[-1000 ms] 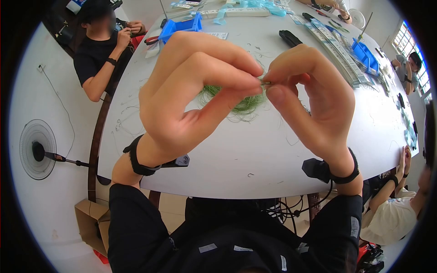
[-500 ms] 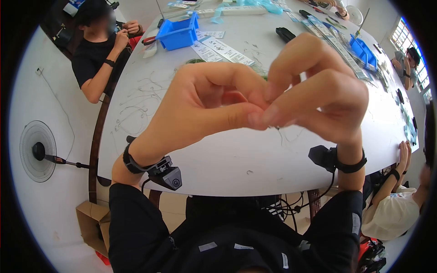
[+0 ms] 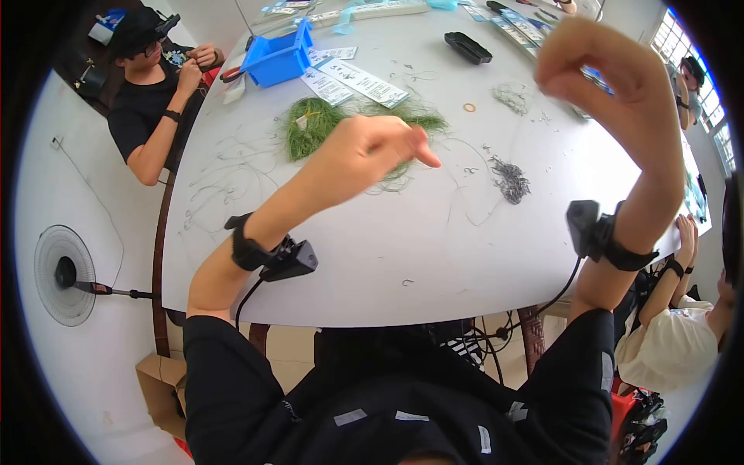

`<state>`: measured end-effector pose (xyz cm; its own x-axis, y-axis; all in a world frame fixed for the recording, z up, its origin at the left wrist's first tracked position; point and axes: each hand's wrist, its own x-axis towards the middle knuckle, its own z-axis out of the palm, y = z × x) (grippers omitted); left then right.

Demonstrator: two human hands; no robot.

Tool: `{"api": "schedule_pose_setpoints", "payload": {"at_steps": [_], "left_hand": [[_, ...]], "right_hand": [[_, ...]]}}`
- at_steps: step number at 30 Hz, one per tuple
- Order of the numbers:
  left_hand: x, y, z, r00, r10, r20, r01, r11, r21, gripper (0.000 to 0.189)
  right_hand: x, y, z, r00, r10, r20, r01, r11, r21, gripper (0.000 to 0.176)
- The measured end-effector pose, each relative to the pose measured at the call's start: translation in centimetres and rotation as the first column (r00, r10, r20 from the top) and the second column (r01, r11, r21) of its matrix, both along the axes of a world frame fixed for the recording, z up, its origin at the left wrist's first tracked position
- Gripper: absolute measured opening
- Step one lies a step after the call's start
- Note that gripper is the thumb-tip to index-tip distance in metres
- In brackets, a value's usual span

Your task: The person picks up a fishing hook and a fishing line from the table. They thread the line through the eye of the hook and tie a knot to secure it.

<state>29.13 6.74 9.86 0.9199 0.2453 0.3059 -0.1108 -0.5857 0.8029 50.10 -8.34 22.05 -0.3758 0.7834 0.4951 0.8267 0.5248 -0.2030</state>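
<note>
My left hand point(image 3: 376, 151) is closed in a pinch over the table's middle; what its fingertips hold is too fine to make out. Raised high at the right, my right hand point(image 3: 608, 74) is slightly blurred, with thumb and fingers pinched together and their contents hidden. Behind my left hand lie a bundle of green line point(image 3: 310, 132) and a second green bundle point(image 3: 422, 118), partly covered. A heap of small dark fish hooks point(image 3: 511, 182) rests between the hands. One loose hook point(image 3: 407, 283) lies near the front edge of the white table point(image 3: 349, 291).
A blue bin point(image 3: 277, 60), printed cards point(image 3: 360, 81) and a black tray point(image 3: 468, 48) stand farther back. Pale coiled line point(image 3: 511, 98) and a small ring point(image 3: 469, 108) lie nearby. Thin strands spread leftward. Other people sit left and right. A fan point(image 3: 66, 267) stands left.
My hands, together at the fingertips before, have moved apart. The right one rose up and to the right; the left one shifted slightly left. The hook heap and green bundles now show.
</note>
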Motion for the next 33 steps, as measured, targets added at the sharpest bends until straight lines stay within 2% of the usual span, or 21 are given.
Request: {"api": "schedule_pose_setpoints", "payload": {"at_steps": [1, 2, 4, 7, 9, 12, 15, 21, 24, 27, 30, 33], "left_hand": [[0.8, 0.0, -1.2, 0.999, 0.046, -0.007, -0.043, 0.968, 0.246, 0.021], [1.6, -0.1, -2.1, 0.996, 0.093, -0.001, -0.081, 0.876, 0.476, 0.020], [3.1, -0.5, -3.1, 0.996, 0.081, -0.044, -0.041, 0.818, 0.573, 0.020], [5.3, -0.7, -4.3, 0.994, 0.073, -0.077, -0.002, 0.735, 0.678, 0.025], [6.2, -0.8, -4.4, 0.993, 0.081, -0.084, 0.005, 0.687, 0.727, 0.025], [7.0, -0.6, -4.7, 0.995, 0.057, -0.087, 0.033, 0.618, 0.786, 0.021], [6.8, -0.6, -4.1, 0.996, 0.092, -0.004, -0.059, 0.668, 0.742, 0.016], [6.2, -0.7, -2.1, 0.971, 0.237, -0.013, -0.175, 0.749, 0.639, 0.016], [6.2, -0.1, -2.6, 0.979, 0.202, 0.030, -0.169, 0.718, 0.675, 0.015], [6.4, 0.1, -4.0, 0.984, 0.177, -0.010, -0.111, 0.657, 0.745, 0.015], [6.6, 0.0, -4.3, 0.981, 0.157, -0.115, 0.014, 0.533, 0.846, 0.016], [6.7, -0.3, -3.1, 0.992, 0.123, -0.003, -0.072, 0.603, 0.794, 0.011]], "right_hand": [[0.6, -0.7, 0.2, 0.995, -0.099, 0.015, 0.101, 0.988, -0.120, 0.007], [0.2, -1.4, -0.4, 0.996, -0.081, -0.027, 0.079, 0.994, -0.078, 0.008], [-0.6, -2.6, -0.6, 0.998, -0.041, -0.056, 0.039, 0.999, -0.038, 0.009], [0.8, -3.0, 0.8, 0.999, 0.038, 0.021, -0.035, 0.989, -0.142, 0.009], [-0.9, -3.0, 0.3, 1.000, 0.017, -0.012, -0.018, 0.996, -0.088, 0.009], [-1.4, -2.4, 0.9, 1.000, -0.001, 0.015, 0.003, 0.989, -0.147, 0.007], [-0.1, -1.6, 0.4, 0.996, 0.083, 0.017, -0.081, 0.991, -0.108, 0.005], [-0.5, -0.9, 0.0, 0.997, 0.076, -0.002, -0.076, 0.994, -0.078, 0.005], [-1.0, -0.8, -0.1, 0.998, 0.056, 0.034, -0.053, 0.996, -0.064, 0.005], [-1.1, -0.5, -0.3, 0.997, 0.069, 0.031, -0.067, 0.996, -0.061, 0.005], [-1.3, -0.3, -0.4, 0.997, 0.078, 0.017, -0.077, 0.995, -0.062, 0.005], [-1.5, -0.1, -0.8, 0.996, 0.088, 0.008, -0.087, 0.994, -0.069, 0.004]]}}
